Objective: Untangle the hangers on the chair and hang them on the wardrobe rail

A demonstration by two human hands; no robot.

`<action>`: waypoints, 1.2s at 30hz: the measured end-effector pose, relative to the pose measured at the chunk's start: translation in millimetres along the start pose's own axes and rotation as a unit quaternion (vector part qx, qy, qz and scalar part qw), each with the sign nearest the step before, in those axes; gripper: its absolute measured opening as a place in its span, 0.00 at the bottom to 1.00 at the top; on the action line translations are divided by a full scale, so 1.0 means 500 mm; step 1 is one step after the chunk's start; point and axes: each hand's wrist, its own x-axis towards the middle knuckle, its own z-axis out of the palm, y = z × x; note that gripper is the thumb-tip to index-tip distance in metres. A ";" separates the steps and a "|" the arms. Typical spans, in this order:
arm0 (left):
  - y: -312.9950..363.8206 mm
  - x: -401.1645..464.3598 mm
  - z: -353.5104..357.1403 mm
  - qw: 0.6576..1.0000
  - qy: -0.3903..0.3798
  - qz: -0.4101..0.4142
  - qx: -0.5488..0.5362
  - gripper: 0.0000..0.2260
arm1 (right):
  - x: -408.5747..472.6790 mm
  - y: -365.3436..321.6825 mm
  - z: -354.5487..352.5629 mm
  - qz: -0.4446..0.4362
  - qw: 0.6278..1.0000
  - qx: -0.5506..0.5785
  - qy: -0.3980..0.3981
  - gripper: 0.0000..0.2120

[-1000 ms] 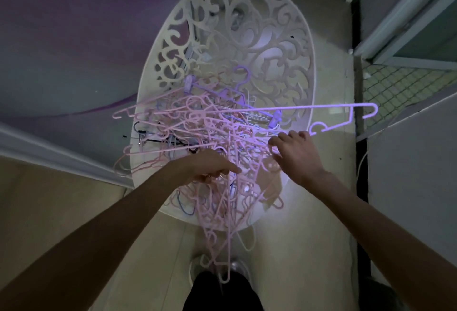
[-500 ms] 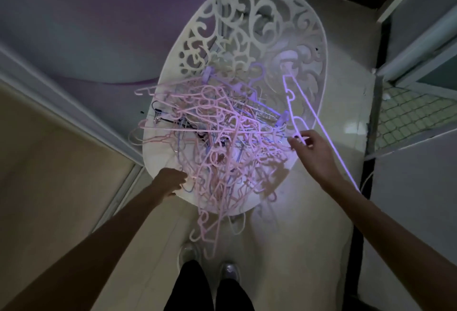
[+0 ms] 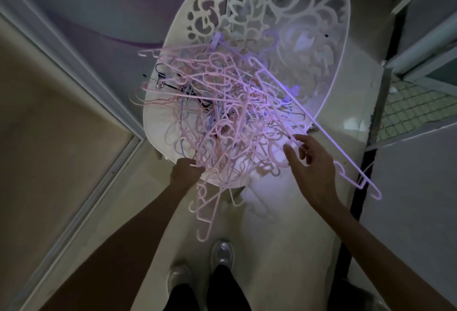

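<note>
Nearest the white chair's front edge stand the person's two shoes (image 3: 223, 252), the legs cut off by the frame's bottom. The left hand (image 3: 185, 171) is at the chair (image 3: 158, 123) seat's front rim, fingers curled into pink strands at the edge of the hanger pile (image 3: 222, 113); exactly which strand it grips is hard to make out. The right hand (image 3: 312, 162), at the chair's right front, pinches the bar of a long lilac hanger (image 3: 321, 128) that slants off the chair's right side, its hook low beyond the wrist. The tangle of mostly pink hangers covers the seat, some dangling over the front. Behind it rises the chair's scrollwork back, its top cut off.
</note>
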 end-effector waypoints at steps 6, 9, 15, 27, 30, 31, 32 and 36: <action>-0.031 -0.033 -0.042 0.989 0.023 0.143 -0.005 0.12 | -0.022 -0.001 -0.018 -0.015 0.999 0.012 0.027 0.13; -0.039 -0.019 -0.075 0.988 -0.005 0.152 0.012 0.10 | -0.019 -0.018 -0.024 -0.031 0.999 0.021 0.029 0.11; 0.038 -0.005 -0.145 0.987 -0.098 0.116 -0.052 0.11 | 0.088 -0.109 -0.026 -0.055 0.994 -0.053 -0.084 0.12; -0.003 0.065 -0.158 0.982 -0.010 0.159 -0.101 0.14 | 0.296 -0.205 0.190 -0.097 0.894 -0.230 -0.372 0.12; -0.004 0.071 -0.178 0.983 -0.048 0.121 -0.126 0.17 | 0.297 -0.183 0.250 -0.136 0.873 -0.220 -0.414 0.20; -0.010 0.078 -0.181 0.983 -0.065 0.112 -0.128 0.17 | 0.289 -0.171 0.260 -0.133 0.869 -0.220 -0.423 0.21; -0.012 0.084 -0.182 0.981 -0.084 0.108 -0.138 0.17 | 0.283 -0.159 0.269 -0.121 0.866 -0.210 -0.437 0.20; -0.012 0.115 -0.185 0.979 -0.093 0.107 -0.147 0.14 | 0.288 -0.127 0.303 -0.100 0.856 -0.152 -0.484 0.23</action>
